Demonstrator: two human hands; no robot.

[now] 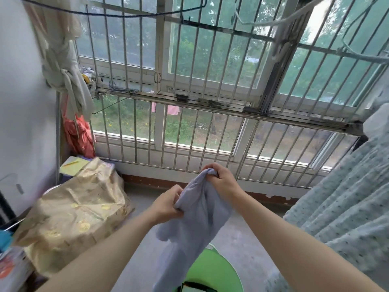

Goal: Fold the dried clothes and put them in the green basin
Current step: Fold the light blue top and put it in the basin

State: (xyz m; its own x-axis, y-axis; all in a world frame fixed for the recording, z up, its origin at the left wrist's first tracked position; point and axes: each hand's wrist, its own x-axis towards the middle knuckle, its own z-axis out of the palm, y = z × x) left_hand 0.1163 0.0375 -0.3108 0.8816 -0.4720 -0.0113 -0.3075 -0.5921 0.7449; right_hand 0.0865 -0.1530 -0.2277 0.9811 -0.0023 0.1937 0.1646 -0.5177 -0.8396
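Lavender-grey garment (197, 218), bunched and hanging lengthwise, held in the air by both hands. Right hand (221, 180): fingers curled over the upper end of the cloth, gripping it at the farther, higher point. Left hand (168, 204): fingers and thumb pinch a fold at the garment's left edge, lower and nearer than the right. Between the two grips the cloth runs as a short slack band. Below them it drops in loose folds toward the near edge of the view, its lower part hanging in front of the green basin (216, 270); whether it touches the basin cannot be told. The basin stands on the grey concrete floor (248, 239), near and centre, partly hidden by the garment. A dark item with a pale patch lies in it at the bottom edge, too cropped to identify. Right: a pale green dotted garment (341, 197) hangs apart from the lavender one. Left: a gold patterned cloth (73, 211) covers a bulky pile. Beyond it, by the wall, are a yellow sheet (72, 165), a red plastic bag (79, 135) and a knotted whitish cloth (67, 76). Far: a barred window (189, 133) with greenery outside, and a dark cord (117, 15) strung across the top.
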